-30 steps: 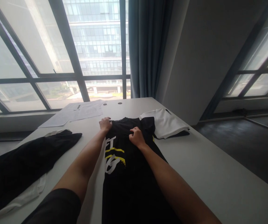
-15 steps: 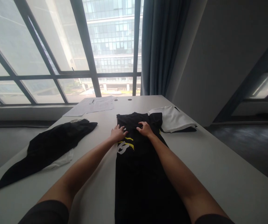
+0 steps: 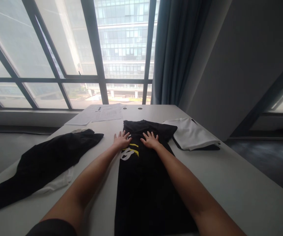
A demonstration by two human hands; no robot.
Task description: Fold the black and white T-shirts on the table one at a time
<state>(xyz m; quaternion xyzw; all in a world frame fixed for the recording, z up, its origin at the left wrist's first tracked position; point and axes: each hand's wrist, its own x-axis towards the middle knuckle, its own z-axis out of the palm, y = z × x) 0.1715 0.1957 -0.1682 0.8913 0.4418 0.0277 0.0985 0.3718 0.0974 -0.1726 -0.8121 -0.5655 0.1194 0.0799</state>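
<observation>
A black T-shirt [image 3: 151, 186] lies lengthwise on a white table [image 3: 242, 183], its collar end toward the window [image 3: 121, 42]. A white-and-yellow print [image 3: 130, 151] runs to the shirt's left edge, where it looks cut off, as though by a fold. Half a second ago the fingers were more bent; now both hands lie flatter, and the short sleeve [image 3: 169, 129] on the shirt's right reaches farther out. This suggests the cloth is being pressed and spread rather than gripped, its upper part lying wider than before.

The left hand [image 3: 123, 141], fingers fanned apart, rests at the shirt's left edge over the print. The right hand [image 3: 150, 140], also fanned and palm down, rests on the chest. Neither appears to pinch any cloth.

Just right of the sleeve is a folded white garment [image 3: 190, 133]; well to the left, a black garment [image 3: 52, 157] lies over white cloth [image 3: 57, 181]. Printed paper sheets [image 3: 94, 114] lie at the far left, near the window.
</observation>
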